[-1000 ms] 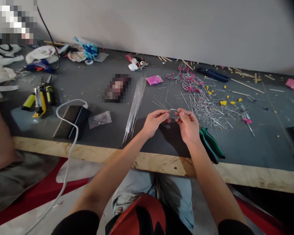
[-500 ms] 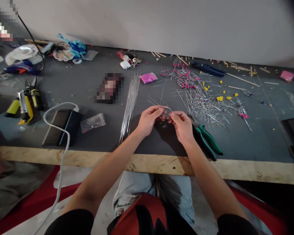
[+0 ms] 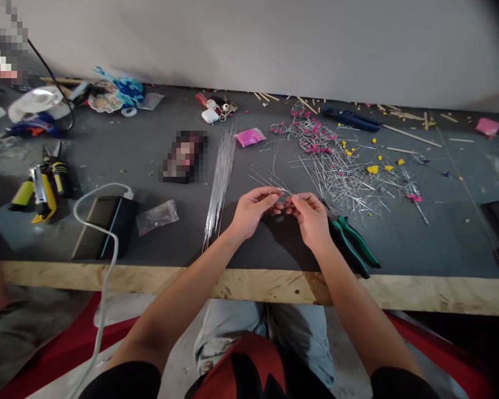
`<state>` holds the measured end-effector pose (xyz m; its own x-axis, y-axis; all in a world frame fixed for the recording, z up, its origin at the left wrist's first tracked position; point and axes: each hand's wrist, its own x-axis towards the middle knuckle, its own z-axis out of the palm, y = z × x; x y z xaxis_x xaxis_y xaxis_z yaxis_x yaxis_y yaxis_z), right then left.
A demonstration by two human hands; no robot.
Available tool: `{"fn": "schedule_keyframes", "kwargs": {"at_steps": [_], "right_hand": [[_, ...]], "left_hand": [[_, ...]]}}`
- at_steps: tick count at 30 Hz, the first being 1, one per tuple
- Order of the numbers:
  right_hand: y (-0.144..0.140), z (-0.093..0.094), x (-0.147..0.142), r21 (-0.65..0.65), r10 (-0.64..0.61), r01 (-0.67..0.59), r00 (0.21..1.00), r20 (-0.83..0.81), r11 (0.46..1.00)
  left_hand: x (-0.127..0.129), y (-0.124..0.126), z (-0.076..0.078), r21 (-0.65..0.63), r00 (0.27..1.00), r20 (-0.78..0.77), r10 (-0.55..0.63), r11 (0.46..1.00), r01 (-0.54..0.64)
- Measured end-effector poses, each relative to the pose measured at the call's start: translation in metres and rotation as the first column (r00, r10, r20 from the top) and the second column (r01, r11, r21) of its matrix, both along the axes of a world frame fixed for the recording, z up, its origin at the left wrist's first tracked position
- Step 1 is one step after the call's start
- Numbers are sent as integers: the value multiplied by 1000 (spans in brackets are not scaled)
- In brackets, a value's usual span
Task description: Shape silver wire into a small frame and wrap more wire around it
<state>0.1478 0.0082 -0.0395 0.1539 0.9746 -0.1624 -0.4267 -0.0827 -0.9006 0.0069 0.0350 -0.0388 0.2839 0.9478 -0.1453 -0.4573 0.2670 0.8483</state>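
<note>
Silver wire (image 3: pixel 281 190) lies crosswise between our left hand (image 3: pixel 251 213) and right hand (image 3: pixel 312 220), both pinching it in their fingertips.

From over here I read the held wire (image 3: pixel 280 190) as shiny metal, like the wire bundle (image 3: pixel 221 177) and wire heap (image 3: pixel 346 180); to me the small bag (image 3: pixel 157 217) looks clear, glossy plastic, the pink packet (image 3: pixel 250 137) glossy too, the tabletop (image 3: pixel 441 233) matt, its front edge (image 3: pixel 266 285) rough wood, the trousers (image 3: pixel 228 327) matt cloth
</note>
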Motion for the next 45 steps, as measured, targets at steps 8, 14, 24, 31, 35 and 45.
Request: {"fn": "schedule_keyframes", "kwargs": {"at_steps": [8, 14, 24, 31, 35, 45], "right_hand": [[-1, -1, 0, 5, -10, 10, 989, 148, 1000], [-3, 0, -2, -4, 8, -8, 971, 237, 1000], [-2, -5, -2, -3, -5, 6, 980, 199, 1000], [-1, -7, -2, -13, -51, 54, 983, 179, 998], [-1, -7, -1, -15, -73, 77, 983, 169, 997], [0, -7, 0, 14, -94, 93, 990, 104, 996]], "left_hand": [[0, 1, 1, 1, 999, -49, -18, 1000, 18], [0, 1, 1, 2, 999, -48, 22, 1000, -22], [-1, 1, 4, -108, 998, 58, 6, 994, 1], [-1, 0, 5, -133, 997, 79, -24, 990, 34], [0, 1, 4, -129, 999, 45, -7, 992, 13], [1, -1, 2, -160, 998, 59, -11, 987, 20]]}}
